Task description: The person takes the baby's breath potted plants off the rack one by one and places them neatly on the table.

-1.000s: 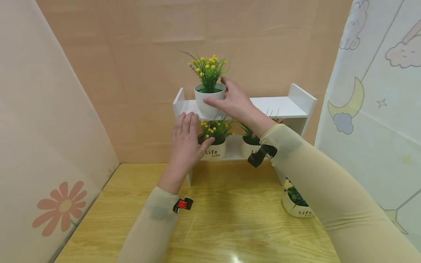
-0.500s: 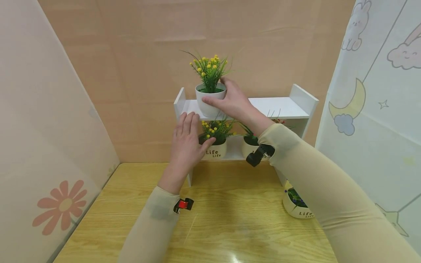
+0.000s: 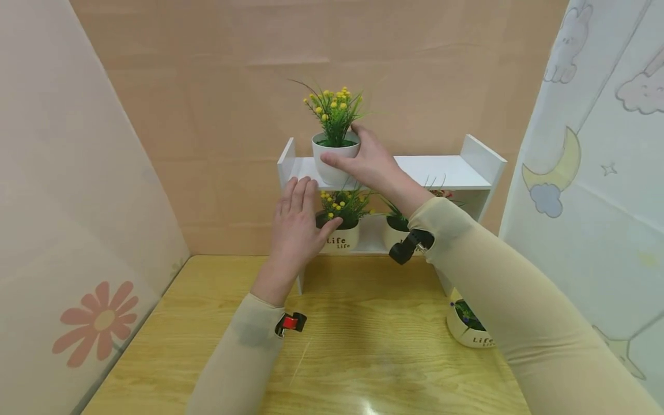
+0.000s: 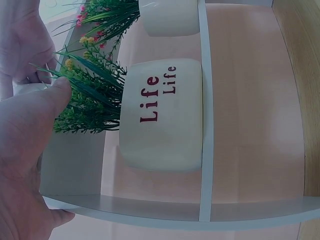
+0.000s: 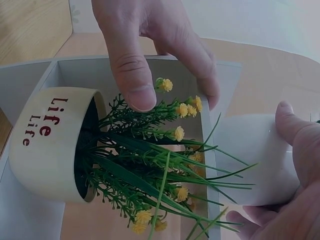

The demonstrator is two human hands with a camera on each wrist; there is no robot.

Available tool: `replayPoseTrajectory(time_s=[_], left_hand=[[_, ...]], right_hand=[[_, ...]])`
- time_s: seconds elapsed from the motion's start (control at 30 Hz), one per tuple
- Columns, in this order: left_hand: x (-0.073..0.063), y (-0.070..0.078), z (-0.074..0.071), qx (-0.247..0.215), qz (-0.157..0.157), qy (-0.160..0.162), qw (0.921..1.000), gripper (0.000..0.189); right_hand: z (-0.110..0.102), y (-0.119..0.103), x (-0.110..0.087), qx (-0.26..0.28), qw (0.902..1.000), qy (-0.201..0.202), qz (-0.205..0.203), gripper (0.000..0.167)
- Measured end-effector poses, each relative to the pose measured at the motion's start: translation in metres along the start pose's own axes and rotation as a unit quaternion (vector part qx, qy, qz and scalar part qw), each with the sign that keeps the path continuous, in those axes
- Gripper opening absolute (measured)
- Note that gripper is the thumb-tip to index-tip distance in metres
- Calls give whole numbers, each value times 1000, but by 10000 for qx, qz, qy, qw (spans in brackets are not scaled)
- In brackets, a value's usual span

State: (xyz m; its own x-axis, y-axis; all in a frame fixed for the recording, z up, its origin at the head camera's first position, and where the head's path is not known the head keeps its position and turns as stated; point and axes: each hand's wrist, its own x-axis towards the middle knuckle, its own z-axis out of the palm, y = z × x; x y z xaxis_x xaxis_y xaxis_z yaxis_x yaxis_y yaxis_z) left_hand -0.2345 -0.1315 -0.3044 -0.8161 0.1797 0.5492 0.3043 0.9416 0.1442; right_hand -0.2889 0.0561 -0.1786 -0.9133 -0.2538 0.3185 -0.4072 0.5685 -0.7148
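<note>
The person's right hand [image 3: 376,164] has its thumb and fingers curled around a white pot [image 3: 324,168] of yellow flowers — upright at the left end of the white shelf's [image 3: 427,171] upper board. The left hand [image 3: 297,230] grasps nothing, its fingers extended at that board's front left corner. Below stand two cream pots [image 3: 347,237] — a third "Life" pot [image 3: 464,329] sits on the wooden surface [image 3: 373,346], partly behind the right sleeve [image 3: 498,294].

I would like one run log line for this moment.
right hand: grips white flowerpot | left hand: at left end of shelf | lower tier: cream pots | tabletop: another cream pot
</note>
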Motion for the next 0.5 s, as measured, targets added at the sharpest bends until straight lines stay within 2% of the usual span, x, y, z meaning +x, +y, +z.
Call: replayPoseTrajectory(time_s=[0.27,0.5], left_hand=[[2,4,0,-81,14,-25,10000,102],[1,4,1,-74,7,-55,10000,102]], right_hand=[[-2,2,-2,-28,9999,144,44,108],[-2,4,-7,240,9994,235,82,107]])
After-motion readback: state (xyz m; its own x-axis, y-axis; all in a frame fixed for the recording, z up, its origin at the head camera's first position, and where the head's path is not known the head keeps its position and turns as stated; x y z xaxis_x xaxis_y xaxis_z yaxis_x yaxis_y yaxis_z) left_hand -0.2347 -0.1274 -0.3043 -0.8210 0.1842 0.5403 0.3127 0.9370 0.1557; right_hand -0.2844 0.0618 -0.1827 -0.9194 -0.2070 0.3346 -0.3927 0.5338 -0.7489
